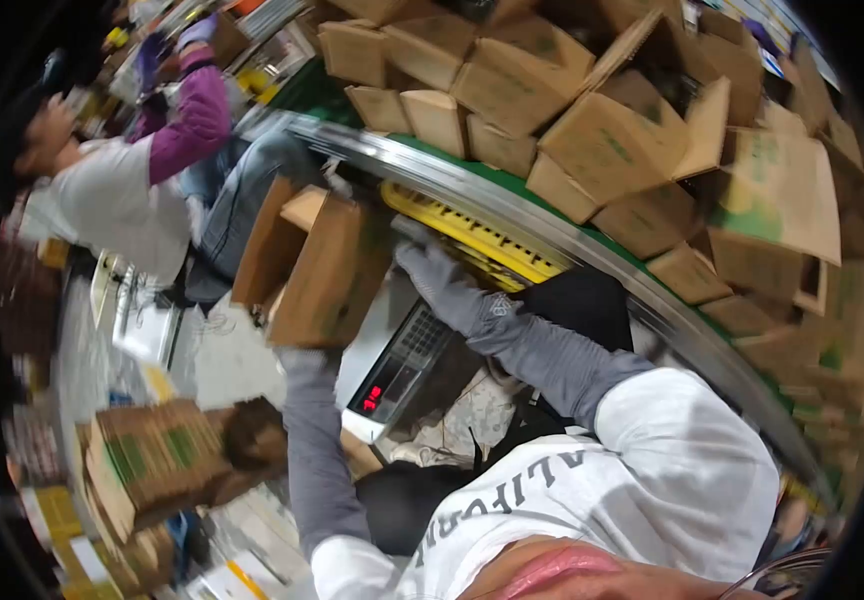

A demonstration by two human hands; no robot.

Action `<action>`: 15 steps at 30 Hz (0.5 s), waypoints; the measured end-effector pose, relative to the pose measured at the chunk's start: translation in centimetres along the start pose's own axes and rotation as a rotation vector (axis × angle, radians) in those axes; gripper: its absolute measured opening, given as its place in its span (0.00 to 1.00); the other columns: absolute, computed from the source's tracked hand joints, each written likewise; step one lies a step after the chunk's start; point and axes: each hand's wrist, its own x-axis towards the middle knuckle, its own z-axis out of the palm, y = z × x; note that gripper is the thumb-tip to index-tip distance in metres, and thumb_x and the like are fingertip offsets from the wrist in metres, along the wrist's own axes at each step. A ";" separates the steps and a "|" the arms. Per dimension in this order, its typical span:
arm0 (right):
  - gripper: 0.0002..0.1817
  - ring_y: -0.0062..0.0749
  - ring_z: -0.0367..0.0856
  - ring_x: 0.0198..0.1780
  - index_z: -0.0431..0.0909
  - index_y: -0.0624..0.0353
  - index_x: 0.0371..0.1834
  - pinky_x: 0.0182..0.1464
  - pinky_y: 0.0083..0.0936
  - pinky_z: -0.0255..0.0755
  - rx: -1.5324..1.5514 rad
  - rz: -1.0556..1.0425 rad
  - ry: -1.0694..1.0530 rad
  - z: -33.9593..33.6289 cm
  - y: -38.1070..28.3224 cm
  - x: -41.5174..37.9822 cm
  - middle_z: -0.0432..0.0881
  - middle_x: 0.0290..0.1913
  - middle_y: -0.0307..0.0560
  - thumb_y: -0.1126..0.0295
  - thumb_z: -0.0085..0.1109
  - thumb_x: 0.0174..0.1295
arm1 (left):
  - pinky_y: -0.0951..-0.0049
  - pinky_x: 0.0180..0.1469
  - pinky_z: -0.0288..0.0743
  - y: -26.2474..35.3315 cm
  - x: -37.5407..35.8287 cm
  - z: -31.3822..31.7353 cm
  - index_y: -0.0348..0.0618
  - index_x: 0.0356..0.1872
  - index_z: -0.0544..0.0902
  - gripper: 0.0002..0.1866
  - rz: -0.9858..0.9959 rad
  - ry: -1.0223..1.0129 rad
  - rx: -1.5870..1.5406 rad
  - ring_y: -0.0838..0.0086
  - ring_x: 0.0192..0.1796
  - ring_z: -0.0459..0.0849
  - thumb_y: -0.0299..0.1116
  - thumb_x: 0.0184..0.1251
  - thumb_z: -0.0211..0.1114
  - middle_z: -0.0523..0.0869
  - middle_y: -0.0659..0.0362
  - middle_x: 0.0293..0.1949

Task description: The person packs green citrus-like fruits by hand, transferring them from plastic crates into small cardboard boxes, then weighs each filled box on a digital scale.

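An open brown cardboard box (327, 270) is tilted in front of me, with its flaps standing up. My left hand (307, 362), in a grey sleeve, is at the box's lower edge and supports it; the box hides its fingers. To the right of the box, my right hand (434, 272) wears a grey glove and reaches toward its side. Its fingers are stretched out and hold nothing that I can see. Below the box sits a scale (402, 360) with a keypad and a red lit display, partly covered by the box.
Many open cardboard boxes (612, 140) crowd a green conveyor with a metal rail (512, 190). A yellow slotted crate (472, 235) lies beside the rail. Flattened cartons (167, 450) are stacked at lower left. A co-worker (112, 200) sits at upper left, arms raised.
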 end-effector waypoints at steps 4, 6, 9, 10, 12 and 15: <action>0.21 0.38 0.75 0.55 0.69 0.69 0.60 0.58 0.26 0.69 -0.578 -1.101 0.215 -3.5 1.8 0.0 0.75 0.55 0.54 0.71 0.55 0.65 | 0.61 0.53 0.78 3.3 6.7 4.1 0.39 0.52 0.77 0.22 -0.276 0.226 -0.979 0.62 0.49 0.83 0.45 0.64 0.60 0.83 0.52 0.47; 0.24 0.38 0.72 0.58 0.67 0.63 0.63 0.60 0.25 0.68 -0.206 -0.696 0.008 -4.9 0.5 -1.4 0.71 0.59 0.53 0.69 0.57 0.64 | 0.61 0.50 0.79 3.4 10.9 5.4 0.40 0.50 0.77 0.23 -0.325 0.264 -1.046 0.62 0.48 0.83 0.48 0.62 0.61 0.83 0.53 0.45; 0.24 0.35 0.71 0.60 0.66 0.62 0.63 0.61 0.24 0.66 0.243 -0.300 -0.128 -6.2 -0.1 -2.5 0.70 0.61 0.51 0.70 0.56 0.64 | 0.60 0.49 0.79 -0.5 19.3 7.1 0.42 0.51 0.77 0.24 -0.186 0.278 -0.957 0.61 0.47 0.82 0.50 0.62 0.61 0.82 0.54 0.45; 0.24 0.33 0.70 0.60 0.66 0.63 0.63 0.61 0.23 0.65 0.377 -0.207 -0.146 -6.5 -0.2 -2.5 0.70 0.61 0.50 0.71 0.56 0.64 | 0.60 0.49 0.79 -1.9 21.8 7.5 0.43 0.51 0.77 0.25 -0.124 0.292 -0.936 0.61 0.47 0.82 0.51 0.62 0.61 0.82 0.54 0.45; 0.23 0.32 0.70 0.60 0.66 0.64 0.63 0.61 0.23 0.66 0.451 -0.225 -0.138 -6.8 -0.9 -2.8 0.71 0.60 0.49 0.72 0.54 0.64 | 0.58 0.52 0.78 0.8 24.7 10.6 0.41 0.53 0.77 0.24 -0.152 0.458 -1.033 0.59 0.48 0.82 0.49 0.63 0.56 0.82 0.53 0.49; 0.24 0.32 0.69 0.61 0.65 0.66 0.64 0.61 0.24 0.67 0.510 -0.223 -0.154 -7.4 -1.1 -3.2 0.70 0.62 0.50 0.75 0.52 0.64 | 0.53 0.55 0.76 0.0 29.6 13.4 0.42 0.55 0.76 0.28 -0.254 0.290 -1.235 0.55 0.52 0.80 0.53 0.62 0.56 0.81 0.51 0.53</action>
